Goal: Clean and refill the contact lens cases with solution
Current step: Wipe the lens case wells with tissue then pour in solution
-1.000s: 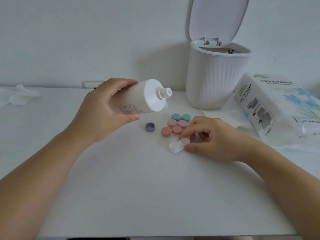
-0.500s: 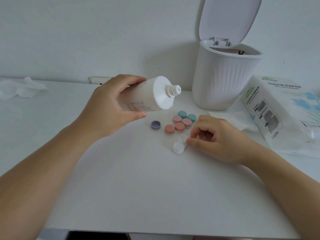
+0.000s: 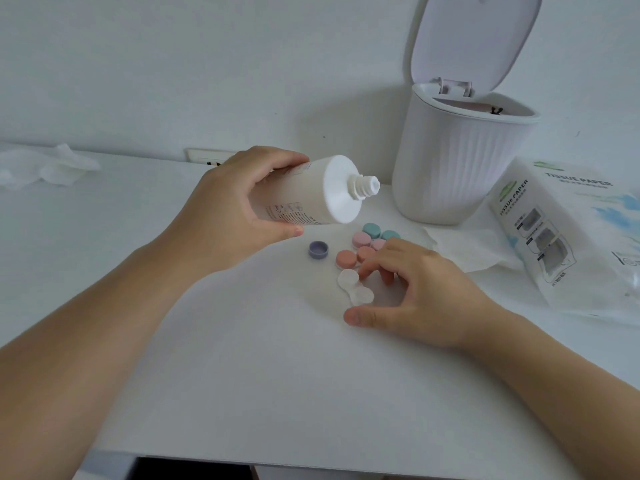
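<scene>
the left hand (image 3: 221,216) gripped the bottle (image 3: 311,194), nozzle up-left of the open case (image 3: 355,287), whose long axis ran diagonally between the loosely spread right hand (image 3: 415,289) fingers.

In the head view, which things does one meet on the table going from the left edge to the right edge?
Crumpled white tissue → white plastic solution bottle gripped by left hand → small purple round cap → white ribbed bin → white tissue paper pack.
</scene>
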Motion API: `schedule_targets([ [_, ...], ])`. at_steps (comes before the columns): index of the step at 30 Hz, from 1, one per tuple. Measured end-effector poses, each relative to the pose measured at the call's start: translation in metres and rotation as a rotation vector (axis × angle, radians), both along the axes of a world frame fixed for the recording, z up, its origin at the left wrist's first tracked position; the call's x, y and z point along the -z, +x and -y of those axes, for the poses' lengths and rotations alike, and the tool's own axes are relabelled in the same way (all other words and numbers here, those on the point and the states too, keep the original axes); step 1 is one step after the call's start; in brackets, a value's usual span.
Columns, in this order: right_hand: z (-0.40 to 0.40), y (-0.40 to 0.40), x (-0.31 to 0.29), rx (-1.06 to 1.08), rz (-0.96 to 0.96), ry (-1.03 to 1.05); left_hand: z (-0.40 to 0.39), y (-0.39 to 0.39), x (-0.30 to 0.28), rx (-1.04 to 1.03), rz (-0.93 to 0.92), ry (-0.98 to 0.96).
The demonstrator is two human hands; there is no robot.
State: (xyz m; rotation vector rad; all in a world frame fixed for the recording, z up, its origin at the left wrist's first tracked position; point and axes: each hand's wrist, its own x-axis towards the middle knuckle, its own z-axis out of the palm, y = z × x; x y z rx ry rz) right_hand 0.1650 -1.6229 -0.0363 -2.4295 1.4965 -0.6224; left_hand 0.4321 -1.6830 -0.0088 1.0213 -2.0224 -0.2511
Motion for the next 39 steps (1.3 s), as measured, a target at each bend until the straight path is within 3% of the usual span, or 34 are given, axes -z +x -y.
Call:
schedule_targets([
  [9,0.000,0.005,0.007,0.017,0.113,-0.030,0.006,0.005,0.003,0.005,0.057,0.000],
  [26,0.001,-0.009,-0.005,0.006,0.315,0.141,0.010,0.014,0.002,0.028,0.091,0.041],
  [39,0.003,-0.027,-0.017,0.052,0.396,0.094,0.000,0.008,0.002,-0.056,0.193,-0.011],
])
